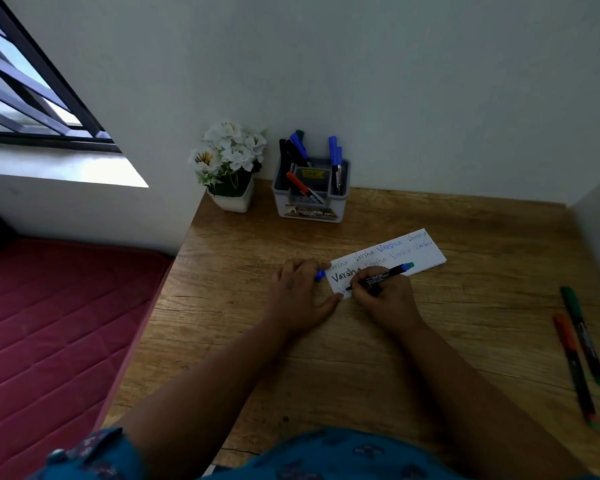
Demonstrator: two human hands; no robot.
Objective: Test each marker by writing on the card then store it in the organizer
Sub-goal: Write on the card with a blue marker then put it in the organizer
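Currently testing: right hand point(383, 294) is gripping a marker point(381, 276), tip writing on the card point(420, 252); left hand point(300, 289) is pinning the card's left end, a blue cap point(320, 274) tucked in its curled fingers. Organizer point(310, 195) is standing by the wall. Next probably calls for recapping, then storing; two markers point(581, 348) are waiting at right.

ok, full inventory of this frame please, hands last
card: 1, white, mid-desk, rows of handwriting
marker in use: 1, black, teal end, tip on card
loose markers: 2, green and orange, desk's right edge
organizer: 1, grey, by wall, holds blue, black and orange markers
flower pot: 1, white, left of organizer
desk: 1, wood
mattress: 1, red, left
window: 1, barred
left hand: pins card, holds blue cap
right hand: grip on marker
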